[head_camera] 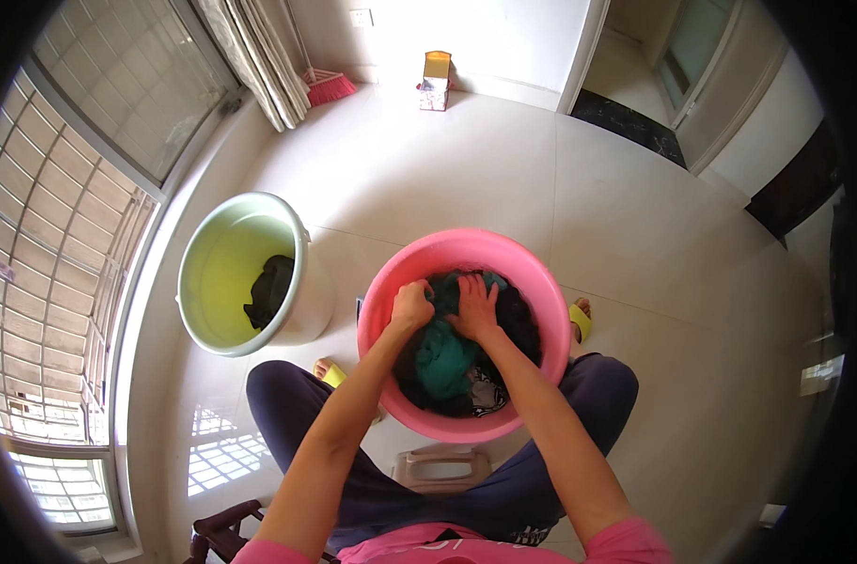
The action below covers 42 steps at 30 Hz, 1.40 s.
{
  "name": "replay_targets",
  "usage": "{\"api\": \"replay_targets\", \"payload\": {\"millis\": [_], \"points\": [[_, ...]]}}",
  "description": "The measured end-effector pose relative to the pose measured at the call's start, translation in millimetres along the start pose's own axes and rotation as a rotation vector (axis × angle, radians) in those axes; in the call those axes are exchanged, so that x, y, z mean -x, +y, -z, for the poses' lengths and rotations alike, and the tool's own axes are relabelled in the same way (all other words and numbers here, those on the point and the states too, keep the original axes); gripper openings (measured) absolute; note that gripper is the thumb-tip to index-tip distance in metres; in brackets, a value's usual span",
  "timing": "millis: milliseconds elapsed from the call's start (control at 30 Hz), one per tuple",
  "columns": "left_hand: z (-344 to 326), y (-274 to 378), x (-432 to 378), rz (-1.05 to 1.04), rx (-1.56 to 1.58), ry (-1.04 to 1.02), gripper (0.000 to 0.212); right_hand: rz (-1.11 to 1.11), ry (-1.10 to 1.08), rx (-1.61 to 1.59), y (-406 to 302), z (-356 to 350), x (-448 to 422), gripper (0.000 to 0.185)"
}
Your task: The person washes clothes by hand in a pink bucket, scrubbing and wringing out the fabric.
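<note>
Between my knees stands a pink plastic basin [537, 271] with wet clothes in dark water. A teal cloth [444, 359] bulges up in the middle, and its upper part lies under my hands. My left hand [413, 305] is curled on the teal cloth at the left side, its fingertips partly hidden. With fingers spread, my right hand [476, 304] presses flat on the cloth just beside it. Dark garments [516, 314] surround the teal one along the basin wall. A black-and-white patterned cloth [487, 392] shows near the basin's front.
A pale green bucket [217, 282] holding a dark garment [269, 290] stands to the left. Behind the basin's near rim is a beige plastic stool [442, 471]. A pink broom [329, 86] and an open box [435, 83] are by the far wall. A barred window lines the left.
</note>
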<state>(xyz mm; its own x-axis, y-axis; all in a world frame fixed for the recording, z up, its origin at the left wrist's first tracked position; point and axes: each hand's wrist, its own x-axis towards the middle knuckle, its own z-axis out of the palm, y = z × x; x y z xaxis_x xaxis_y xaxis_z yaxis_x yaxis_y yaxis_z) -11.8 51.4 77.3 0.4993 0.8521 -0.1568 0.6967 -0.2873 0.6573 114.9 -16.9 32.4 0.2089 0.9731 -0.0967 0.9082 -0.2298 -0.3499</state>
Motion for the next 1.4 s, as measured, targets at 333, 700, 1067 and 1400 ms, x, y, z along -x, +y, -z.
{"api": "replay_targets", "payload": {"millis": [333, 700, 1067, 1400], "points": [[95, 39, 35, 0.046, 1.027, 0.056, 0.029, 0.072, -0.204, -0.818, -8, 75, -8, 0.019], [10, -64, -12, 0.510, 1.460, -0.485, 0.024, 0.043, 0.078, -0.740, -84, 81, 27, 0.030], [-29, -54, -15, -0.023, 1.562, -0.550, 0.032, 0.062, 0.524, -0.433, -77, 70, 27, 0.030], [3, -22, 13, 0.048, 1.692, -0.618, 0.033, 0.279, 0.406, -0.577, -101, 80, 51, 0.023]]}}
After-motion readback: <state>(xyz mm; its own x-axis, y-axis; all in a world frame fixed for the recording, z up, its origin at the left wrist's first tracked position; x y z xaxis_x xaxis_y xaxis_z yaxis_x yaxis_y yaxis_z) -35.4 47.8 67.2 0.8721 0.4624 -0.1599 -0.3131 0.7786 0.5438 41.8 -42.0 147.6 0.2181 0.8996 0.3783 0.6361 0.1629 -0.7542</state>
